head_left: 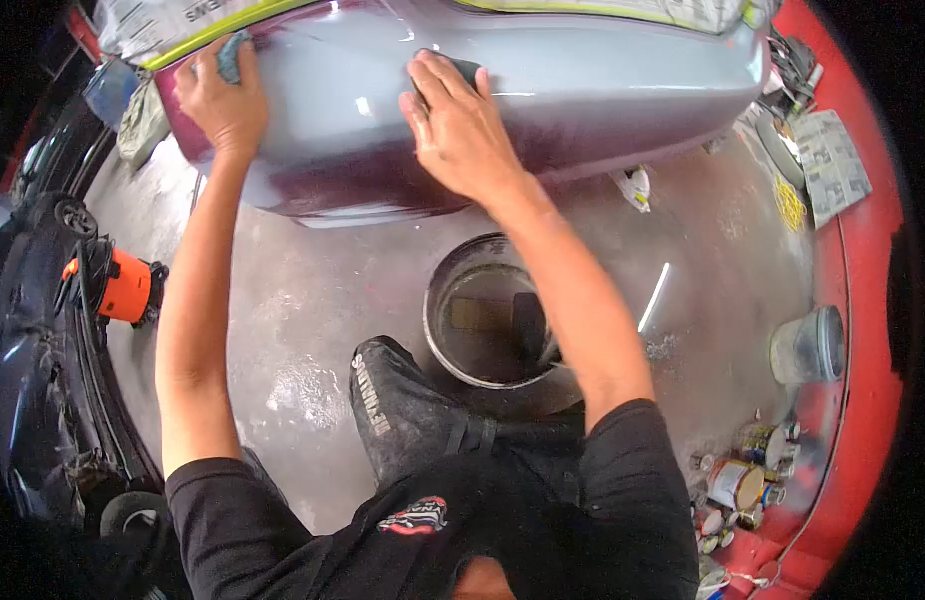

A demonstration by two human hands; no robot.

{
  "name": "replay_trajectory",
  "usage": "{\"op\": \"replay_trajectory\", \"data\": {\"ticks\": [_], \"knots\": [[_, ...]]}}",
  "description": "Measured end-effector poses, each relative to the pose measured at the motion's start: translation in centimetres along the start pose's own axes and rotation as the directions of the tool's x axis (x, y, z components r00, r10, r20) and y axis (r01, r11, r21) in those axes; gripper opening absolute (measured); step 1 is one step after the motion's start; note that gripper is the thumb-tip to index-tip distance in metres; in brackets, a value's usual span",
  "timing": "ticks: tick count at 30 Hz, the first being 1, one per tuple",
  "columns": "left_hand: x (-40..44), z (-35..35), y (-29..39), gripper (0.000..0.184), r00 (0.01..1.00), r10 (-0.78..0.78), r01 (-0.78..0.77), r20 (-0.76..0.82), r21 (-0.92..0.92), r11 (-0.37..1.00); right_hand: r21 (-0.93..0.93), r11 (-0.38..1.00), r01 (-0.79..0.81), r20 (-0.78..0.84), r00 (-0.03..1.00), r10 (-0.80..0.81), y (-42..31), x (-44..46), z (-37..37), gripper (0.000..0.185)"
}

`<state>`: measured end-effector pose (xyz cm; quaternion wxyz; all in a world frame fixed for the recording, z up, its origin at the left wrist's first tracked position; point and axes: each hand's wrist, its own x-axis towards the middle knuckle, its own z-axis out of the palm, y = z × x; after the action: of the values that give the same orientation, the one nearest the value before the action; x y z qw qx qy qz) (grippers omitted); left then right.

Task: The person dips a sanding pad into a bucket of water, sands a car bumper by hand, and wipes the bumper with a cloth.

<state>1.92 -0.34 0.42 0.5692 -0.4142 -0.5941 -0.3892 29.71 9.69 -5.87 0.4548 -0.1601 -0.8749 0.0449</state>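
On my feed the left hand (222, 108) was curled around a bluish wad (229, 60), touching the body panel (322, 95) near its left end. I had the right hand (457, 135) grasping a dark pad (467, 72) against the middle, fingers nearly straight across it. Beneath these 2 hands the panel was maroon with broad pale-grey areas, bordered by printed paper (157, 25) and a yellow-green strip (197, 42). Nearer me, 1 bucket (431, 325) stood on the glossy grey floor (292, 290), with an orange vacuum (125, 285) leftward and cans (734, 484) rightward.
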Motion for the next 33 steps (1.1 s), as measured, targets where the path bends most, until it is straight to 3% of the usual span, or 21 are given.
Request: {"op": "replay_trajectory", "data": {"ticks": [1, 3, 4, 7, 9, 10, 13, 15, 16, 17, 19, 21, 23, 25, 26, 29, 31, 32, 33], "knots": [[0.0, 0.2, -0.3, 0.031, 1.0, 0.004, -0.004, -0.006, -0.001, 1.0, 0.008, 1.0, 0.021, 0.095, 0.995, -0.022, 1.3, -0.6, -1.3, 0.045], [0.0, 0.6, -0.8, 0.031, 1.0, 0.021, -0.021, 0.001, -0.017, 1.0, -0.248, 0.965, 0.087, 0.192, 0.981, -0.039, 4.8, -2.6, -4.5, 0.047], [-0.1, 0.6, -0.9, 0.032, 1.0, 0.016, -0.015, 0.006, -0.017, 1.0, -0.359, 0.933, 0.038, 0.239, 0.97, 0.053, 6.7, -3.0, -6.3, 0.049], [-0.2, 0.4, -0.6, 0.033, 1.0, -0.006, 0.006, -0.001, 0.015, 1.0, -0.478, 0.877, -0.046, 0.033, 0.997, 0.07, 7.2, -2.9, -5.5, 0.049], [0.0, 0.4, -0.4, 0.033, 1.0, -0.002, 0.002, -0.002, 0.023, 1.0, -0.228, 0.964, -0.134, 0.225, 0.956, 0.186, 2.5, -0.7, -4.0, 0.043], [0.1, 0.4, -0.4, 0.033, 1.0, -0.01, 0.01, 0.0, 0.031, 0.999, -0.167, 0.984, 0.056, -0.082, 0.994, -0.07, 1.4, -0.2, -0.3, 0.037], [0.2, 0.3, -0.3, 0.034, 1.0, -0.017, 0.017, 0.009, 0.034, 0.999, -0.001, 1.0, 0.019, -0.016, 1.0, -0.019, 1.3, 0.0, -0.4, 0.045], [0.0, 0.1, -0.6, 0.034, 1.0, -0.002, 0.002, 0.014, 0.017, 1.0, -0.262, 0.965, 0.024, 0.149, 0.989, 0.016, 3.8, -1.7, -3.5, 0.047], [0.1, 0.2, -0.8, 0.035, 1.0, 0.0, 0.0, 0.011, 0.014, 1.0, -0.366, 0.93, -0.021, 0.139, 0.987, 0.077, 5.1, -2.1, -4.8, 0.047], [0.1, 0.2, -0.7, 0.035, 1.0, 0.003, -0.003, 0.011, 0.009, 1.0, -0.373, 0.926, -0.05, 0.023, 0.998, 0.063, 6.0, -2.6, -5.1, 0.046], [-0.1, 0.1, -0.9, 0.036, 1.0, -0.003, 0.003, 0.004, 0.016, 1.0, -0.399, 0.914, -0.075, 0.086, 0.989, 0.119, 3.6, -1.1, -3.4, 0.043], [0.0, 0.3, -0.8, 0.036, 1.0, -0.006, 0.006, -0.005, 0.018, 1.0, -0.168, 0.986, -0.018, -0.076, 0.997, 0.005, 1.3, 1.0, 0.7, 0.044], [0.1, 0.4, -0.8, 0.036, 1.0, -0.029, 0.029, -0.002, 0.001, 1.0, -0.015, 0.997, -0.071, -0.023, 0.997, 0.07, 2.5, 1.3, 1.0, 0.045], [-0.2, 0.3, -0.5, 0.035, 1.0, -0.029, 0.03, 0.008, -0.013, 0.999, -0.152, 0.988, 0.02, 0.16, 0.987, 0.005, 4.8, -0.9, -3.3, 0.046], [0.0, 0.2, -0.3, 0.035, 1.0, -0.022, 0.022, 0.002, -0.009, 1.0, -0.304, 0.952, 0.035, 0.155, 0.988, 0.013, 5.9, -1.6, -5.1, 0.044], [0.0, 0.2, -0.5, 0.033, 1.0, -0.008, 0.008, -0.005, 0.0, 1.0, -0.451, 0.89, -0.068, -0.029, 0.998, 0.061, 6.9, -2.1, -4.2, 0.039], [0.2, 0.3, -0.1, 0.033, 1.0, -0.015, 0.015, 0.005, -0.025, 1.0, -0.276, 0.956, -0.096, 0.214, 0.964, 0.158, 2.9, 0.8, -2.5, 0.037], [0.1, 0.4, -0.5, 0.032, 1.0, -0.028, 0.028, 0.014, -0.045, 0.999, -0.143, 0.985, -0.101, 0.018, 0.994, 0.105, 1.9, 1.8, 0.3, 0.04], [0.2, 0.2, -0.4, 0.032, 0.999, -0.043, 0.044, 0.025, -0.063, 0.997, -0.078, 0.993, -0.084, 0.046, 0.995, 0.088, 2.6, 2.0, 0.0, 0.042]]}}
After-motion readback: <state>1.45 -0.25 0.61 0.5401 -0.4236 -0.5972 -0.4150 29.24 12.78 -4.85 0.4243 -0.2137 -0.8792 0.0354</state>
